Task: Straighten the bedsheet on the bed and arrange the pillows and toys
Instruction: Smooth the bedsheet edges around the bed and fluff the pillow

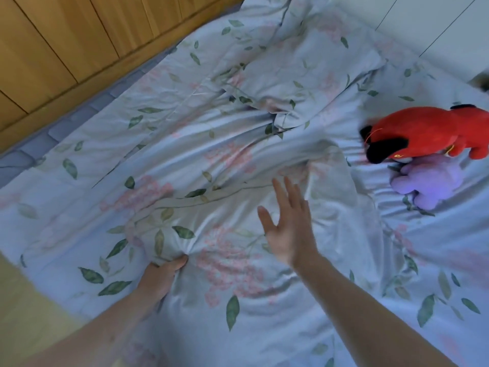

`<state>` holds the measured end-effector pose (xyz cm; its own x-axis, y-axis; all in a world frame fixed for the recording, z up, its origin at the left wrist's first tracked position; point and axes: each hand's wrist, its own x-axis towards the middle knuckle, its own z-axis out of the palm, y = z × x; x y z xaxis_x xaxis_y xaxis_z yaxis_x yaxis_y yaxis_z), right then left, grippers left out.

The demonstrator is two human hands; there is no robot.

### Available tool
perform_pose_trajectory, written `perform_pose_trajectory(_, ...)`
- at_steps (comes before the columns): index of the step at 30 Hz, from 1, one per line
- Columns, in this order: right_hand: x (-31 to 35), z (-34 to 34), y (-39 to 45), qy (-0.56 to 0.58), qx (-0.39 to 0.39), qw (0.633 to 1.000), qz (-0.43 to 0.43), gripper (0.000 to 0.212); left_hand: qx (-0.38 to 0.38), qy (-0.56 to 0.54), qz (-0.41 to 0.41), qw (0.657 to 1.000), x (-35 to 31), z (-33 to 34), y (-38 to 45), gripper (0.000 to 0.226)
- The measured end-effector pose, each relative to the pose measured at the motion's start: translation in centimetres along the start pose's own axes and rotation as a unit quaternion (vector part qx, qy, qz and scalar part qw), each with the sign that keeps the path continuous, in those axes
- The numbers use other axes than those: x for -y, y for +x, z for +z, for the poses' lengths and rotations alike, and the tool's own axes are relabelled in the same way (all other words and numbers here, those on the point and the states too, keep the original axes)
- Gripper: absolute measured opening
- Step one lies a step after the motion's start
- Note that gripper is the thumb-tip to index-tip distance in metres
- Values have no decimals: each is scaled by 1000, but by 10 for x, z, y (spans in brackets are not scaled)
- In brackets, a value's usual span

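A pale blue bedsheet (201, 160) printed with green leaves and pink flowers covers the bed, heavily wrinkled in the middle. My left hand (161, 276) grips a bunched fold of it near the front. Above the sheet's centre my right hand (287, 223) is held flat with straight, spread fingers, holding nothing. A pillow (299, 64) in the same print lies at the back. At the right a red plush toy (428, 133) with black ears lies against a purple plush toy (428, 181).
A wooden panelled wall (68, 46) runs along the bed's far left side, with a strip of grey-blue mattress (66, 125) showing beside it. White panels (428, 19) stand at the back right. A wooden surface (23, 308) borders the front left.
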<state>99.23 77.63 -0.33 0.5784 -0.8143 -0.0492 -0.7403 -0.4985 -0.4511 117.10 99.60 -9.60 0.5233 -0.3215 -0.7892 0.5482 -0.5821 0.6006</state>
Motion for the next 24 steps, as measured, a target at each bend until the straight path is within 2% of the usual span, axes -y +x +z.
perform_pose_trajectory(2, 10, 43, -9, -56, 116, 992, -2, 73, -2, 11, 3, 1000, 5, -4, 12, 72)
perform_pose_trajectory(4, -19, 67, -39, -148, 204, 966, 53, 82, 12, 23, -5, 1000, -6, 1, 4, 55)
perform_pose_trajectory(6, -65, 67, -70, -190, 220, 943, 163, 91, 29, 40, -7, 999, -20, 7, -12, 24)
perform_pose_trajectory(7, -84, 58, -81, -193, 215, 931, 225, 94, 37, 47, -7, 998, -24, 10, -15, 17)
perform_pose_trajectory(11, -115, 10, -82, -141, 187, 891, 388, 89, 4, -5, 2, 1000, -44, 19, -34, 24)
perform_pose_trajectory(13, -115, -17, -66, -69, 146, 877, 453, 88, -13, -61, 8, 998, -65, 22, -48, 34)
perform_pose_trajectory(15, -109, -47, -56, 5, 83, 876, 474, 88, -5, -81, 47, 996, -93, 32, -75, 39)
perform_pose_trajectory(18, -88, -97, -41, 101, -13, 893, 438, 81, 60, -98, 142, 983, -138, 51, -133, 35)
perform_pose_trajectory(20, -66, -132, -24, 204, -59, 892, 399, 82, 126, -97, 240, 958, -172, 64, -175, 33)
perform_pose_trajectory(21, -54, -151, -14, 292, -80, 875, 377, 81, 165, -97, 308, 932, -188, 70, -194, 31)
perform_pose_trajectory(23, -30, -194, 3, 477, -116, 797, 353, 74, 231, -96, 433, 866, -214, 78, -229, 14)
perform_pose_trajectory(24, -18, -216, 6, 541, -126, 763, 331, 74, 237, -70, 493, 834, -224, 78, -246, 9)
